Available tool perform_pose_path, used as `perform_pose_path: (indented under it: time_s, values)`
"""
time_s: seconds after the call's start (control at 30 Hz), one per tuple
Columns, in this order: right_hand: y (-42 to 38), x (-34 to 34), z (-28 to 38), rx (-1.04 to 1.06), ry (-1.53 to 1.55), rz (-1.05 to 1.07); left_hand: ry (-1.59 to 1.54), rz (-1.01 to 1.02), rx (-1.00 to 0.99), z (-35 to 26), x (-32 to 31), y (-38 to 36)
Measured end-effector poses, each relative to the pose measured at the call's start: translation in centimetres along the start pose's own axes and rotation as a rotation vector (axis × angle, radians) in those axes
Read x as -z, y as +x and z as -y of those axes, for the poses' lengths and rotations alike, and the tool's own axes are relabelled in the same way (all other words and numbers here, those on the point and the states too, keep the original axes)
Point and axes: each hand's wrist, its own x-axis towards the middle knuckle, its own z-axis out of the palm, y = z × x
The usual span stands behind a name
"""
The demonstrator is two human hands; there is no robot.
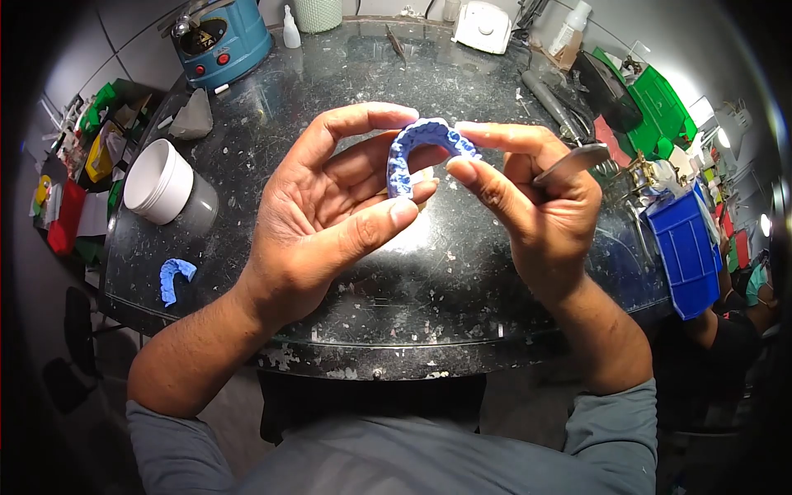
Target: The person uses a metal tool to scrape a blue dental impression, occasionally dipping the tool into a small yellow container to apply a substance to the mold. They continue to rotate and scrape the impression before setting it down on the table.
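A horseshoe-shaped blue dental arch model (399,169), with tooth forms and paler patches on it, is held up over the dark bench. My left hand (318,198) grips its left side, thumb at the lower end and a fingertip on the top of the curve. My right hand (544,186) pinches the right end between thumb and index finger. A flat metal blade (571,163) of some tool sticks out from its curled fingers; the handle is hidden. A second blue dental arch (172,279) lies on the bench by my left forearm.
A white tub (158,183) and a grey lump (193,115) stand at left, with a blue machine (223,45) behind. Tweezers (396,43) lie at the back. At right are a handpiece (549,103), a green bin (660,107) and a blue bin (685,252); another person's arm shows beyond.
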Motion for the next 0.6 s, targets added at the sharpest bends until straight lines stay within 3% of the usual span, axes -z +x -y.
perform_pose_path:
  time_s: [0.13,0.2,0.4,0.6]
  values:
    - [0.1,0.0,0.5,0.011,0.014,0.032,-0.008,0.006,-0.011,0.1,0.2,0.0]
    - [0.3,-0.4,1.1,-0.12,0.017,-0.056,0.016,0.001,-0.031,0.2,0.3,0.0]
    - [0.0,0.2,0.7,-0.074,0.016,0.07,0.038,-0.032,-0.042,0.1,0.2,0.0]
    - [0.1,0.1,0.3,-0.051,-0.046,0.03,0.089,-0.054,-0.095,0.1,0.2,0.2]
